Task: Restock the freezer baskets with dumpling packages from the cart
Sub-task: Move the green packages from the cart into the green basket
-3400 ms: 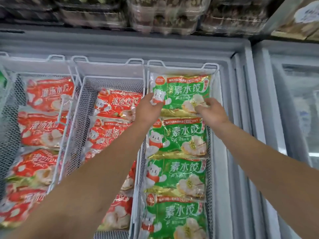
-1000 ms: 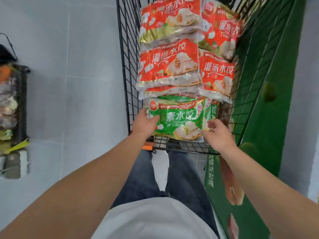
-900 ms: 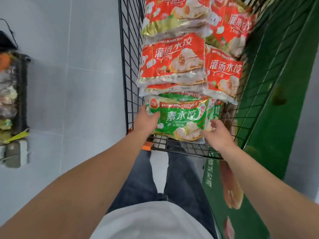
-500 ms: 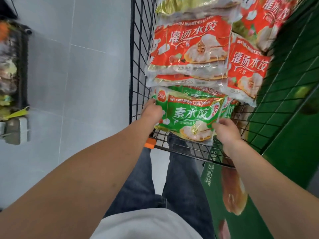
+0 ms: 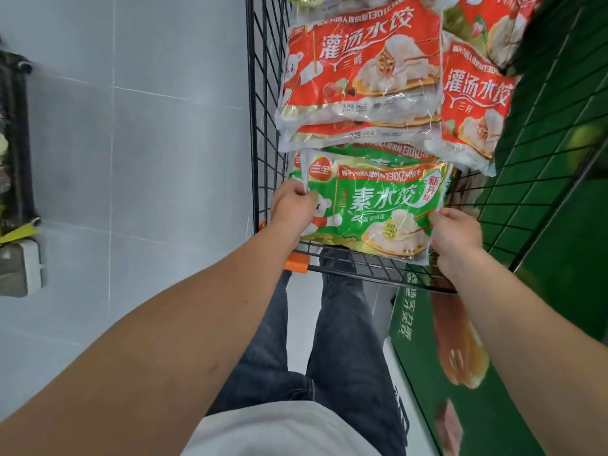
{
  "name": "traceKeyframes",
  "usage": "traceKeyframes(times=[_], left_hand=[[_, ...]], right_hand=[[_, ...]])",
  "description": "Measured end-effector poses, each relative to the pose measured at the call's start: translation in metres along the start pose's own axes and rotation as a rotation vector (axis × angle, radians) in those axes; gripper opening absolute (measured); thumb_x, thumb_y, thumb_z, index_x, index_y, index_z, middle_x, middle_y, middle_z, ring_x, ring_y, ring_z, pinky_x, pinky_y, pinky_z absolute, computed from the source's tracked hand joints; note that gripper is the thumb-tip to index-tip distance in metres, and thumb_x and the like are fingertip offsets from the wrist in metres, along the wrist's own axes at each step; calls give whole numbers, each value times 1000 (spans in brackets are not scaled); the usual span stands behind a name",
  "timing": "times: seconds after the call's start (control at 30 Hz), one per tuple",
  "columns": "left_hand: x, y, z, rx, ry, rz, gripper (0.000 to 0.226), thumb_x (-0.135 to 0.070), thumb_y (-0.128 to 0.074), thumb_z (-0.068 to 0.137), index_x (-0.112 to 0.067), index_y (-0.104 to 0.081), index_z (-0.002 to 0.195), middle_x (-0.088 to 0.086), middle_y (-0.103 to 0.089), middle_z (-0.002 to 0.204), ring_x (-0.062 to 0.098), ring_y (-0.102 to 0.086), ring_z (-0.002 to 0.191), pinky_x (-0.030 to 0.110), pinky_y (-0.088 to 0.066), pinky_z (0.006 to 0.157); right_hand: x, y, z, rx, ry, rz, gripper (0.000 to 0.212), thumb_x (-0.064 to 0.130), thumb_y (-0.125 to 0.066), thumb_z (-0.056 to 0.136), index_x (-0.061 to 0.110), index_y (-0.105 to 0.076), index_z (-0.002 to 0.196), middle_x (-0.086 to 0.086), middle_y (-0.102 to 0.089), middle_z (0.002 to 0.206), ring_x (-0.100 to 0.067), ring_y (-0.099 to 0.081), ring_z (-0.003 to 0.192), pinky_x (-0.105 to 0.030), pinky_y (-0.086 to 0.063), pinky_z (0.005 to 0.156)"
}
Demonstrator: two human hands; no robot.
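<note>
- Head view: we see a green dumpling package (image 5: 375, 212) at the near end of the wire cart (image 5: 263, 126), its front edge reaching over the cart's near rim.
- Left hand (image 5: 291, 205) grips the package's left edge; fingers curled round the sealed flap, thumb on top.
- Right hand (image 5: 455, 232) holds the package's right lower corner; fingers pinched onto the edge, mostly hidden under the wrapper.
- We note a second green package (image 5: 378, 153) directly behind and beneath the held one, only its top strip showing.
- Red dumpling packages (image 5: 362, 70) are stacked further along the cart, overlapping the second green one; another red package (image 5: 473, 103) lies just right of the stack, touching it, and more red wrappers show at the top edge.
- An orange clip (image 5: 296, 262) sits on the cart's near rim, below the left wrist.
- Below the cart: dark jeans (image 5: 342, 340) and a white shirt hem (image 5: 279, 432).
- Right of the cart stands a green printed panel (image 5: 543, 307) with food pictures and lettering.
- Left side is grey tiled floor (image 5: 131, 159); a dark rack (image 5: 16, 143) sits at the far left edge, contents blurred.
</note>
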State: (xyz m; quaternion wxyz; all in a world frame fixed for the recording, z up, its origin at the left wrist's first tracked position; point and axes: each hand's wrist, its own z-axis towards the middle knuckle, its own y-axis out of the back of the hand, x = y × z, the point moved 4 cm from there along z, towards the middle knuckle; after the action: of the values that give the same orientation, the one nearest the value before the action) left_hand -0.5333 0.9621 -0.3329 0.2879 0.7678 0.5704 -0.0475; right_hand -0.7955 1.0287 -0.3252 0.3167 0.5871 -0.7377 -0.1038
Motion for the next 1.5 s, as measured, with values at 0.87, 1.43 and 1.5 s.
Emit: traceKeyframes(times=[0.87,1.43,1.5], left_hand=[[-102,30,-203,832,-203,-256,27,-13,-58,91,-2,-65,115,23,-67,121,36,-67,110,57,-56,88],[-43,-206,-386,700,-706,412,15,-14,-74,86,-9,-64,76,22,-73,93,38,-72,90,56,-59,81],[-37,-237,-406,690,-747,452,14,-16,-74,86,-11,-66,76,19,-74,93,36,-72,92,54,-59,83]], right_hand=[[-83,155,-226,-150,-31,1063,18,6,-57,93,2,-64,109,-16,-74,104,-31,-74,88,-53,-58,82],[-302,321,-249,-383,-83,1367,12,2,-54,96,9,-58,88,-10,-66,87,-19,-63,73,-33,-52,63],[-317,342,-243,-416,-80,1377,12,3,-52,97,8,-58,88,-9,-67,87,-18,-64,73,-31,-52,59]])
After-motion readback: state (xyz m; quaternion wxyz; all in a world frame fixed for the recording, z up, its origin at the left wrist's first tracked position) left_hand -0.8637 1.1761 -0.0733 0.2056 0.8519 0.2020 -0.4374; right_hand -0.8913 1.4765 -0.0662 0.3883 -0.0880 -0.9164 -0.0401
